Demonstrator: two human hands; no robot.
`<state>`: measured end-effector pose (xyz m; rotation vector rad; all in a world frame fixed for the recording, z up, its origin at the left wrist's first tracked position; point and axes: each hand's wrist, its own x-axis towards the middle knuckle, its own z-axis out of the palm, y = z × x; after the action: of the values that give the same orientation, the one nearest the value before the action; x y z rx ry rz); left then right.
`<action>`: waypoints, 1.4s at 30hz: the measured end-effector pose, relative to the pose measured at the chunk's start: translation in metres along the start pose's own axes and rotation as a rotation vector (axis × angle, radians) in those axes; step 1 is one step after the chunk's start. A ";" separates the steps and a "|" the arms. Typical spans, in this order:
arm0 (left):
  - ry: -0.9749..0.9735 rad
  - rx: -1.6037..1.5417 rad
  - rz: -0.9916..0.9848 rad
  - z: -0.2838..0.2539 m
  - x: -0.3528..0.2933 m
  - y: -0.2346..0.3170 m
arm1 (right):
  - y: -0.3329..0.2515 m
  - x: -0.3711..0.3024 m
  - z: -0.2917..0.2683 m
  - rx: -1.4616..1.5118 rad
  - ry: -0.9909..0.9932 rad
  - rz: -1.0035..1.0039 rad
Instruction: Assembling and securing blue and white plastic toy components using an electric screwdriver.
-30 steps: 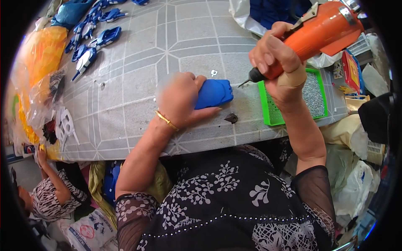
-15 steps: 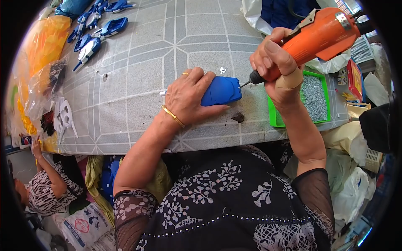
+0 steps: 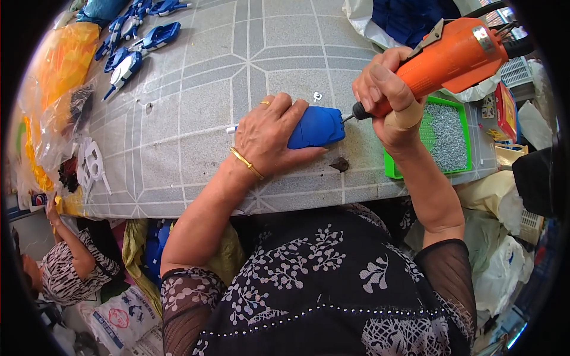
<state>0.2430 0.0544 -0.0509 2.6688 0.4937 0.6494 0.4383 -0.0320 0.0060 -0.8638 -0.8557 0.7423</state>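
Observation:
My left hand (image 3: pixel 267 130) is closed over a blue plastic casing (image 3: pixel 317 127), pressing it down on the table. A white end of the piece sticks out to the left of that hand. In my right hand (image 3: pixel 389 98) is an orange electric screwdriver (image 3: pixel 448 56), tilted, its cable leaving at the upper right. Its thin bit points down-left and meets the right end of the casing; whether it sits in a screw I cannot tell. Just below the casing lies a small dark cone-shaped piece (image 3: pixel 339 165). A small white bit (image 3: pixel 317 96) lies above it.
A green tray (image 3: pixel 392 168) of small silvery screws stands right, beneath my right forearm. Blue-and-white plastic assemblies (image 3: pixel 123 74) lie far left. White plastic parts (image 3: pixel 93 169) and orange material in clear bags (image 3: pixel 65 59) sit at the left edge. Another person (image 3: pixel 74 258) sits lower left.
The view has shifted slightly. The screwdriver's rear end has tipped a little lower and to the right, while its bit stays at the casing's end. My left hand keeps its hold.

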 end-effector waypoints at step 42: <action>0.094 0.489 -0.840 -0.085 -0.356 0.065 | 0.079 0.102 0.107 -1.251 -0.853 -0.623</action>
<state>-0.0795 -0.1271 -0.0857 2.4605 1.8498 0.4153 0.3764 0.1241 0.0109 -1.2425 -2.3420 -0.1252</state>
